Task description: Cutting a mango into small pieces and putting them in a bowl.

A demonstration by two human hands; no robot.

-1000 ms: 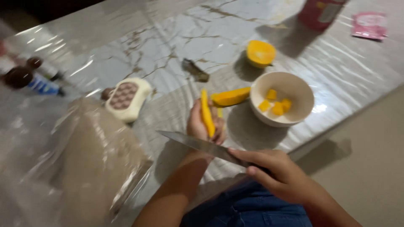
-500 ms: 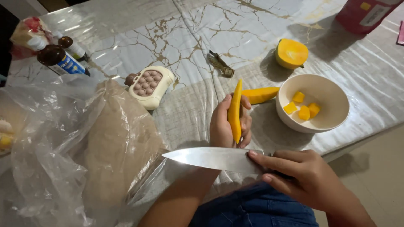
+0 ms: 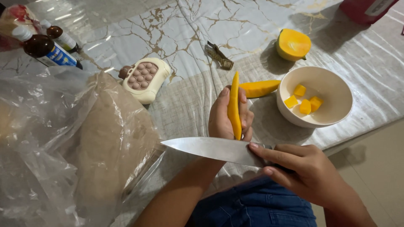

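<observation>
Near the table's (image 3: 126, 25) front edge, the left hand (image 3: 225, 115) is pinching a soft, slippery mango slice (image 3: 233, 105) upright by its edges while the right hand (image 3: 303, 170) is gripping a knife (image 3: 210, 148) beneath it, left of the bowl (image 3: 332, 115).

knife (image 3: 210, 149): shiny metal | bag (image 3: 63, 143): glossy clear plastic | table (image 3: 168, 25): glossy marble

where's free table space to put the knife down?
Bare patches: the grey cloth between the game toy and the left hand; the marble between toy, metal clip and mango half. Crowded: the plastic bag at left; around the bowl and mango slice.
</observation>
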